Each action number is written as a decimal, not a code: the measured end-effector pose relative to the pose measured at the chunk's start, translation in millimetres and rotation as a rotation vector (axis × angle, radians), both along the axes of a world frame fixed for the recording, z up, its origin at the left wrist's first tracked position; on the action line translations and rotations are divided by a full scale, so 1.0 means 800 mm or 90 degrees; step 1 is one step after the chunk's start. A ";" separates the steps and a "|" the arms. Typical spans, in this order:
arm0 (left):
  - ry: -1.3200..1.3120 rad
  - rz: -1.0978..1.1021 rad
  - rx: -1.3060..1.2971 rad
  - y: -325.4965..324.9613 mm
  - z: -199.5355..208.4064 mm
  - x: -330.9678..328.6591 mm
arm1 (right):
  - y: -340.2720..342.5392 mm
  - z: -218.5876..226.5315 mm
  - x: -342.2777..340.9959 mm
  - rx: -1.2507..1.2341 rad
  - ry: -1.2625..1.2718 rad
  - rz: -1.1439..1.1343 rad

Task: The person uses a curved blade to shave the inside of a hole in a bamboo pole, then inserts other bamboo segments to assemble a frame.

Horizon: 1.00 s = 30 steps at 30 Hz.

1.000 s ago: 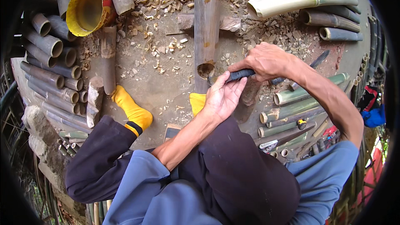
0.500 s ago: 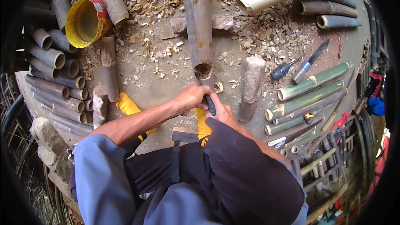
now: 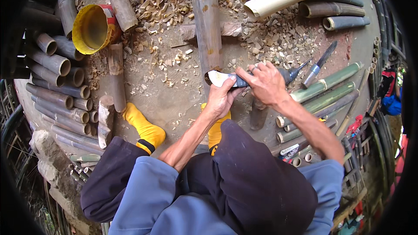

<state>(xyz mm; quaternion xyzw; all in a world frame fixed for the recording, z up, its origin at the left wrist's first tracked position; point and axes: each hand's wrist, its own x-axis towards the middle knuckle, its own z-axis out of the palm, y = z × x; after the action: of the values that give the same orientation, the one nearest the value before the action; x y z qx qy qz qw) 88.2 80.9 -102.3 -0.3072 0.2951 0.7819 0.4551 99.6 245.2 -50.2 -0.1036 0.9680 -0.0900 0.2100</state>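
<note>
My left hand (image 3: 223, 98) is closed around a short tool with a dark handle (image 3: 240, 81). Its pale, scoop-shaped end (image 3: 217, 78) points left; whether that end is metal or wood I cannot make out. My right hand (image 3: 269, 85) bends over the handle's other end, with its fingers against it. Just beyond lies a long brown bamboo pole (image 3: 206, 35), and the scoop end partly covers the hole cut in its near end. Past my right hand, a black-handled pointed tool (image 3: 288, 75) rests on the ground, partly hidden.
A knife (image 3: 320, 63) lies at the right, above green bamboo lengths (image 3: 326, 83). Under my right hand stands a block (image 3: 259, 115). Wood chips (image 3: 278, 39) cover the far floor. A yellow-rimmed bucket (image 3: 92, 28) and stacked bamboo tubes (image 3: 56, 64) stand at the left.
Both hands have lifted from the pole's near end and moved right. The tool, upright between them before, now lies sideways. My forearms have spread apart, uncovering my left foot.
</note>
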 end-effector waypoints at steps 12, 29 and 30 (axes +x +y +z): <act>-0.196 0.372 0.291 0.009 0.016 -0.030 | -0.042 0.020 -0.175 0.113 -0.170 0.382; 0.727 -0.456 -0.896 -0.224 0.157 -0.236 | -0.046 0.084 -0.032 -0.452 0.208 -0.494; 0.635 -0.470 -0.872 -0.248 0.172 -0.265 | -0.056 0.073 -0.031 -0.457 0.185 -0.480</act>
<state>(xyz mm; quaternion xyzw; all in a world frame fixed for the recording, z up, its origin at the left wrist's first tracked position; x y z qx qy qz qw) -123.9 -117.4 35.0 -0.0237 0.9342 0.2839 0.2148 74.6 200.7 7.9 0.1740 0.8656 -0.4690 -0.0214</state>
